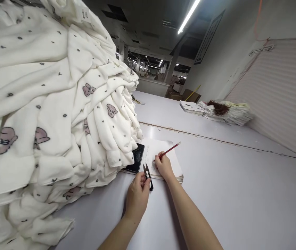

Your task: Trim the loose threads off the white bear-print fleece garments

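Note:
My right hand (164,166) is closed around a dark red pencil (171,149), its lower end at the page of a white notepad (173,161). Some small handwriting shows on the paper near that tip. At the pad's lower left edge, my left hand (138,189) has its fingers closed on black thread snips (148,177), the pointed blades directed away from me. A black tablet or phone (138,158) lies just left of the pad, partly covered by the pile of white fleece garments (85,104) printed with pink animals and small dark marks.
The tall garment pile fills the left of the pale table (228,180). A seam (189,133) crosses the tabletop. Farther back lie stacked papers (192,107) and a bundle with brown fluff (218,108). Striped pink fabric (283,90) hangs along the right wall.

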`<state>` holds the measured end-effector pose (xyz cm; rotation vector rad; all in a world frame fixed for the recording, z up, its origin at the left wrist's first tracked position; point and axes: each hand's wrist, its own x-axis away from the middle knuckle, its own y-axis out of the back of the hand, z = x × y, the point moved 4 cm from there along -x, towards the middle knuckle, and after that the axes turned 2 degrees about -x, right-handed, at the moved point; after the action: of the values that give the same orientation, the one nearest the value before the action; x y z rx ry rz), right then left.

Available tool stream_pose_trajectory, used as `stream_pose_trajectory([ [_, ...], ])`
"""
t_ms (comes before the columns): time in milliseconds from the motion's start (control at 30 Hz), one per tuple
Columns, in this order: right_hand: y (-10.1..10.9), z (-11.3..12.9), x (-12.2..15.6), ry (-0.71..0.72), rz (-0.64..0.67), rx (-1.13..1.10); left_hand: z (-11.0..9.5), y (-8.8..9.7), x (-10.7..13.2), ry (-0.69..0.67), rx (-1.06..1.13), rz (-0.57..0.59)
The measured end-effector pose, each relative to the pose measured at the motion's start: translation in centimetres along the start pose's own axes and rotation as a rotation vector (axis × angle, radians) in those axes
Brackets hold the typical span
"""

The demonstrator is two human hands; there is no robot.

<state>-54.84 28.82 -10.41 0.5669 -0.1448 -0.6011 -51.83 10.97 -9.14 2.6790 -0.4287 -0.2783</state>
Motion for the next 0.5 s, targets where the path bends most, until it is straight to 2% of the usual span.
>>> stream_pose_trajectory([
  [100,0.8,0.3,-0.4,-0.063,0.001,0.061,-1.9,-1.2,-2.4,-0.045,-0.111,0.008],
  [233,4.1,-0.4,-0.8,-0.188,0.066,0.210,-3.5,-3.4,-6.1,-0.024,-0.304,0.058],
  [333,6.6,-1.3,-0.1,-0.269,0.155,0.371,-4.1,-3.6,-6.0,-0.027,-0.401,0.090],
  [400,7.5,-1.2,0.9,-0.272,0.171,0.447,-5.0,-2.3,-4.4,-0.094,-0.425,0.096],
  [433,7.8,-0.8,1.5,-0.263,0.168,0.472,-5.7,-1.0,-3.4,-0.145,-0.427,0.091],
  [500,7.7,0.7,2.6,-0.224,0.153,0.495,-7.1,3.1,-1.4,-0.264,-0.428,0.045],
])
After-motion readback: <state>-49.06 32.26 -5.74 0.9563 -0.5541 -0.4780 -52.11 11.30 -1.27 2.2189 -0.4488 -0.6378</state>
